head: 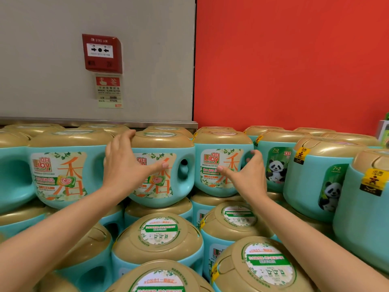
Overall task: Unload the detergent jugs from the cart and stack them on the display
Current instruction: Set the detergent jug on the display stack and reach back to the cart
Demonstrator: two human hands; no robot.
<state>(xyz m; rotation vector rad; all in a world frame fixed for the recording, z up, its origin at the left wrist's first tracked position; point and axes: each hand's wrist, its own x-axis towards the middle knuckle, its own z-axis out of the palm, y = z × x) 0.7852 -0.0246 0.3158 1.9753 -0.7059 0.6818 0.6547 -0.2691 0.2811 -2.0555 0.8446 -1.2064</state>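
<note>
Reaching forward with both bare forearms, a person handles two teal, gold-lidded detergent jugs in the top row of a stacked display. At the left stands a Liby-labelled jug (63, 171), with no hand on it. Just beside it, the left hand (124, 165) cups the left flank of the centre jug (168, 142). Its fingers curve up round the side to the lid's edge, and the thumb stretches rightward across the front label. The neighbouring jug (221, 142) stands just beside the centre one. The right hand (250, 175) grips its right side, thumb laid leftward on the label, fingers curled into the gap beside a panda-labelled jug (275, 165). The palms face each other. Lower tiers of jugs (160, 234) sit beneath the arms. Behind, a grey wall (42, 60) carries a red fire alarm box (102, 53), next to a red wall (294, 60).
</note>
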